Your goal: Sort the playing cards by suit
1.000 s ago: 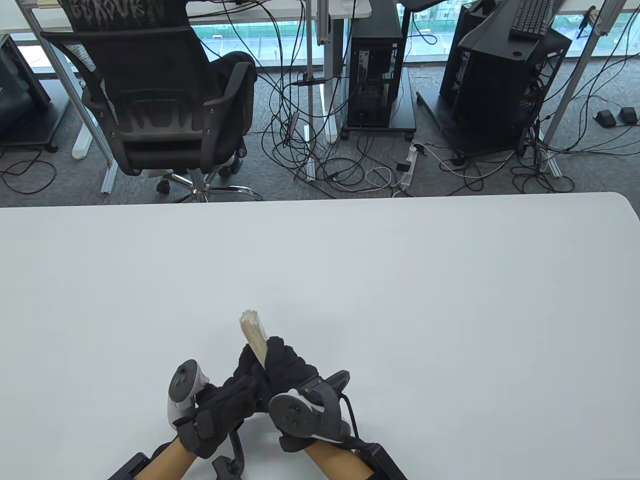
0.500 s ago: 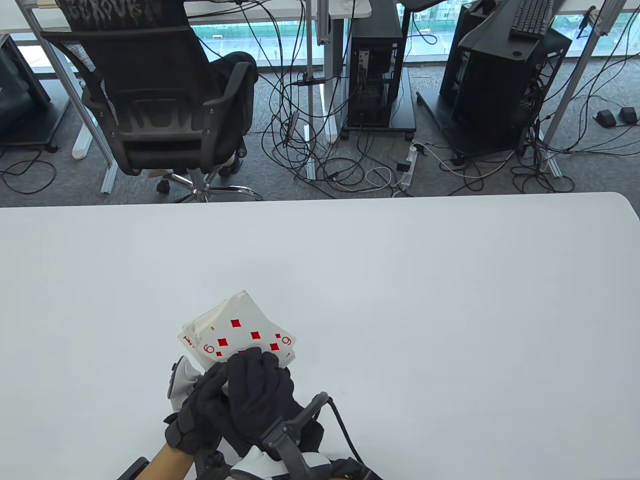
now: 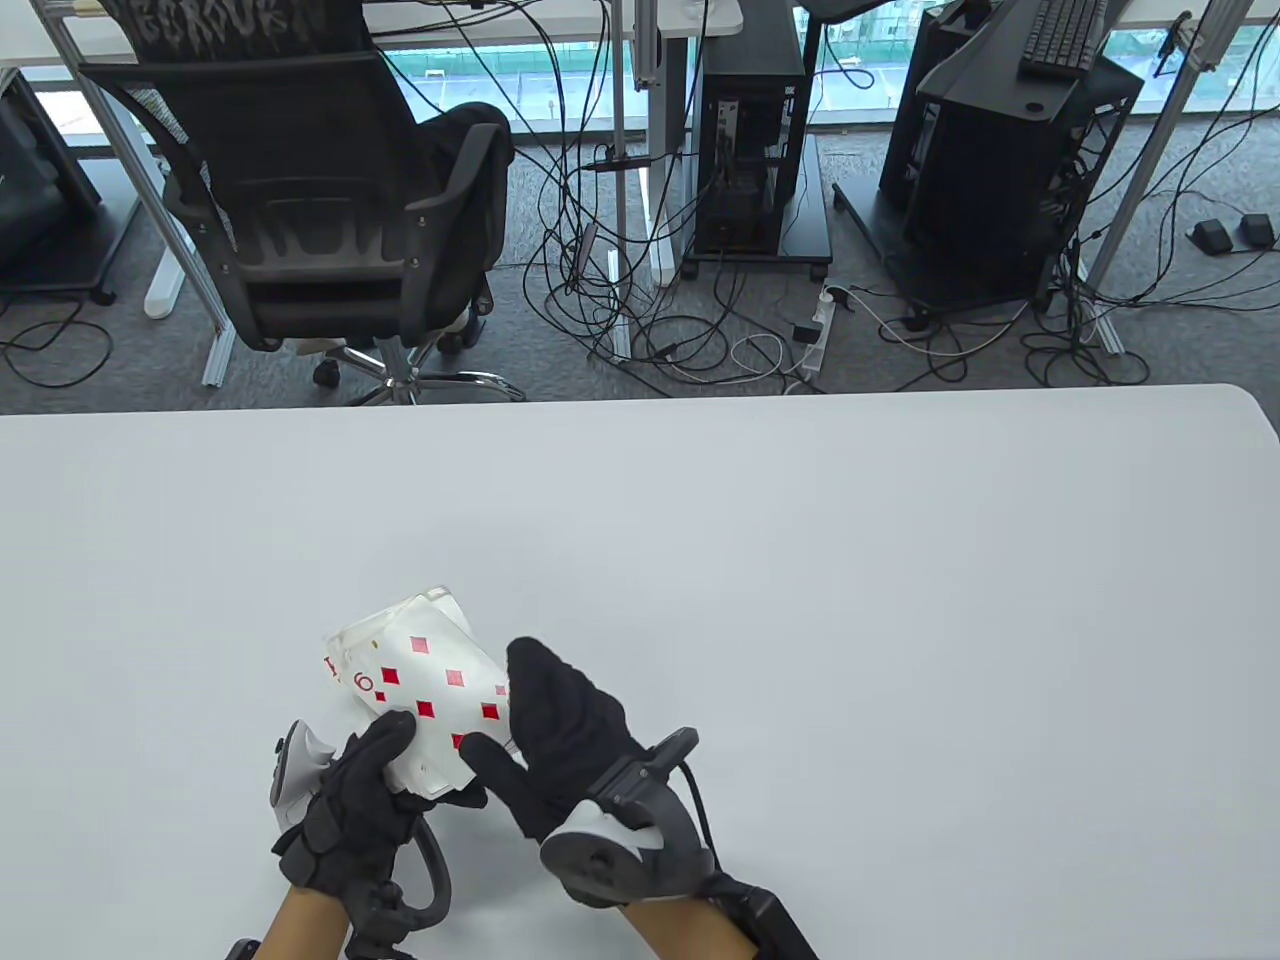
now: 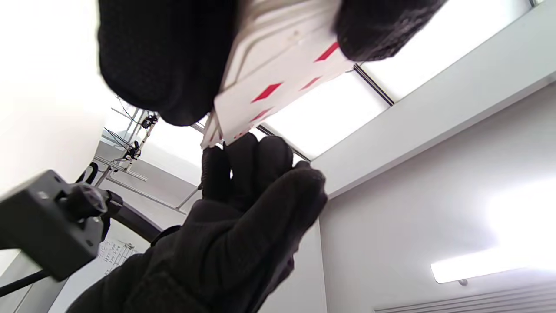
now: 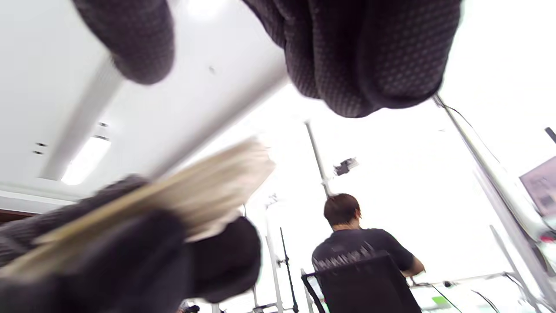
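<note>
My left hand (image 3: 370, 790) holds a deck of playing cards (image 3: 415, 690) face up above the near middle of the white table (image 3: 800, 560). The top card is a nine of diamonds, with other cards slightly fanned behind it. The deck also shows in the left wrist view (image 4: 278, 78), gripped between thumb and fingers, and edge-on and blurred in the right wrist view (image 5: 173, 195). My right hand (image 3: 560, 740) is open beside the deck's right edge, its thumb touching the lower edge of the top card.
Beyond the table's far edge are a black office chair (image 3: 300, 190), tangled floor cables (image 3: 700, 320) and computer towers (image 3: 750, 130). A person in a dark shirt (image 5: 360, 248) shows in the right wrist view.
The deck was on edge between both hands, then turned face up. Now it has shifted left in my left hand, and my right hand has lifted off it and opened.
</note>
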`<state>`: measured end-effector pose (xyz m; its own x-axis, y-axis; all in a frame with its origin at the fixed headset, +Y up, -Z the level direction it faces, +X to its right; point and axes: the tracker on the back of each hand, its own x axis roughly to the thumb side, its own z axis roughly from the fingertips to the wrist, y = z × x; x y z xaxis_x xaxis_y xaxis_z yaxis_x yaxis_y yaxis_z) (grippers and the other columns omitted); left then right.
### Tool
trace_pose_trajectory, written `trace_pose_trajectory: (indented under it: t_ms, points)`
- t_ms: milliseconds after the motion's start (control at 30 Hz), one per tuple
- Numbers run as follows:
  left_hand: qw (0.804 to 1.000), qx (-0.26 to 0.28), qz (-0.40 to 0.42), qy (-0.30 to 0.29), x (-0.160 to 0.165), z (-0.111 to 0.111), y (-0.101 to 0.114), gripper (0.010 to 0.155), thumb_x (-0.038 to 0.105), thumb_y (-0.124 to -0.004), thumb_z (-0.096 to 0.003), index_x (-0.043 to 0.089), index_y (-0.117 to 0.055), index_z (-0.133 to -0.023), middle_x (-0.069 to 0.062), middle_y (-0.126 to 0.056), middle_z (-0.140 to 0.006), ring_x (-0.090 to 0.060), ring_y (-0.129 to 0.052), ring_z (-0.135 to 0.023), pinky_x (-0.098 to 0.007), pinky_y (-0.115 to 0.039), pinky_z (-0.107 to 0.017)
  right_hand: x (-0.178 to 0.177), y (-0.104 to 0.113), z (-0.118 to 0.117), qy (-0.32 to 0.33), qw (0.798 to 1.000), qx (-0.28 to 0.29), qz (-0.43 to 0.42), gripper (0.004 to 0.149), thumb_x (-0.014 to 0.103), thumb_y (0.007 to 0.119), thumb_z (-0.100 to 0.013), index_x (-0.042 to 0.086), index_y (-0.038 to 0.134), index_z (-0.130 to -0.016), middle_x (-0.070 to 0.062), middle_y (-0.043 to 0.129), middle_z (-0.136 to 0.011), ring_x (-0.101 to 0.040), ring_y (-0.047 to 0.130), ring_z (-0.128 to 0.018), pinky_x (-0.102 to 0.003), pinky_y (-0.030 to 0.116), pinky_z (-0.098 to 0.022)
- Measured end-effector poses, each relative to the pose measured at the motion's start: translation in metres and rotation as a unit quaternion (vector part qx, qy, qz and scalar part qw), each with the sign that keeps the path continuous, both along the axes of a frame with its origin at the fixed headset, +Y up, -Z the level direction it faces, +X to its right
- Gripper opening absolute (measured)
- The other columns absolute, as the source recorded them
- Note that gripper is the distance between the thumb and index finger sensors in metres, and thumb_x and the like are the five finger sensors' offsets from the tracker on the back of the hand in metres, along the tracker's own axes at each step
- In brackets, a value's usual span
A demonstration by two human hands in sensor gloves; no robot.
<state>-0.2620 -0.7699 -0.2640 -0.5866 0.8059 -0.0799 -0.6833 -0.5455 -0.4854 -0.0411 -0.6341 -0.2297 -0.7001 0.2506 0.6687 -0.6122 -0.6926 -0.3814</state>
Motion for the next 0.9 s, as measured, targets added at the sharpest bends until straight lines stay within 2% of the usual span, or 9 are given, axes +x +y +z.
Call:
trace_pose_trajectory:
  t_ms: [100,167,300,433,467,500,667,800,900]
  points:
    - [1.000,0.004,-0.015,-0.009,-0.002,-0.002,-0.001,0.061,0.056,-0.070,-0.0640,0.021,-0.047,-0.108,-0.028,-0.066,-0.098,-0.038,-0.098,-0.070,-0.040,-0.090,-0.047,0.002,-0.009,-0.021,0.038,0.989,-0.139,-0.031,0.089,0.050,0.076,-0.052,-0.013,0.041,-0.103,-0.029,0.070,-0.085,-0.050,0.082,-0.061,-0.050,0.080,-0.043]
    - [1.000,0.002,-0.024,-0.018,-0.003,-0.002,-0.001,0.061,0.056,-0.071,-0.0638,0.021,-0.048,-0.108,-0.028,-0.066,-0.098,-0.038,-0.098,-0.069,-0.040,-0.090,-0.047,-0.003,-0.016,-0.031,0.060,0.977,-0.195,-0.057,0.089,0.048,0.078,-0.050,-0.013,0.040,-0.102,-0.026,0.071,-0.082,-0.047,0.082,-0.060,-0.049,0.079,-0.042]
    - [0.999,-0.007,-0.031,-0.017,-0.004,0.000,-0.001,0.061,0.054,-0.074,-0.0625,0.023,-0.048,-0.108,-0.029,-0.065,-0.099,-0.038,-0.098,-0.069,-0.039,-0.090,-0.047,-0.012,-0.023,-0.036,0.051,0.979,-0.183,-0.078,0.065,0.038,0.082,-0.048,-0.007,0.060,-0.089,-0.011,0.083,-0.061,-0.034,0.092,-0.045,-0.039,0.085,-0.031]
    - [0.998,0.012,-0.042,-0.054,0.000,0.002,0.002,0.072,0.050,-0.083,-0.0582,0.024,-0.041,-0.111,-0.028,-0.060,-0.104,-0.037,-0.098,-0.071,-0.038,-0.091,-0.048,-0.013,-0.028,-0.041,0.069,0.957,-0.238,-0.148,0.045,0.031,0.080,-0.050,-0.003,0.073,-0.079,-0.008,0.090,-0.049,-0.030,0.096,-0.033,-0.034,0.087,-0.020]
    - [0.998,0.008,-0.042,-0.048,0.000,0.002,0.002,0.072,0.036,-0.088,-0.0581,0.024,-0.040,-0.111,-0.028,-0.059,-0.105,-0.038,-0.097,-0.072,-0.039,-0.090,-0.048,-0.012,-0.029,-0.042,0.062,0.957,-0.232,-0.162,0.041,0.029,0.079,-0.052,-0.003,0.074,-0.077,-0.008,0.090,-0.048,-0.030,0.097,-0.032,-0.034,0.088,-0.020]
    - [0.998,0.000,-0.046,-0.037,-0.001,0.002,0.002,0.069,0.034,-0.087,-0.0588,0.024,-0.041,-0.110,-0.027,-0.060,-0.104,-0.039,-0.098,-0.071,-0.039,-0.090,-0.048,-0.011,-0.030,-0.045,0.067,0.957,-0.234,-0.156,0.038,0.028,0.076,-0.053,-0.002,0.075,-0.077,-0.008,0.091,-0.047,-0.030,0.097,-0.031,-0.034,0.088,-0.019]
    - [0.998,-0.020,-0.050,-0.023,-0.004,0.000,-0.003,0.066,0.030,-0.083,-0.0619,0.023,-0.039,-0.111,-0.025,-0.059,-0.105,-0.039,-0.096,-0.073,-0.039,-0.089,-0.049,-0.009,-0.037,-0.066,0.064,0.938,-0.303,-0.158,0.037,0.024,0.069,-0.056,-0.004,0.075,-0.079,-0.010,0.093,-0.048,-0.032,0.098,-0.033,-0.036,0.089,-0.020]
    - [0.997,-0.050,-0.053,0.003,-0.018,-0.004,-0.007,0.064,0.031,-0.081,-0.0627,0.022,-0.039,-0.111,-0.024,-0.060,-0.105,-0.038,-0.096,-0.073,-0.039,-0.089,-0.049,0.001,-0.036,-0.102,-0.016,0.935,-0.324,-0.143,0.038,0.024,0.065,-0.057,-0.005,0.073,-0.079,-0.005,0.092,-0.044,-0.024,0.099,-0.025,-0.029,0.089,-0.013]
    - [0.996,-0.066,-0.055,0.017,-0.028,-0.006,-0.010,0.063,0.032,-0.080,-0.0638,0.022,-0.040,-0.111,-0.024,-0.060,-0.105,-0.037,-0.094,-0.075,-0.040,-0.088,-0.051,0.010,-0.046,-0.130,-0.082,0.912,-0.356,-0.186,0.038,0.024,0.064,-0.057,-0.006,0.071,-0.079,-0.004,0.093,-0.040,-0.021,0.099,-0.020,-0.026,0.088,-0.009]
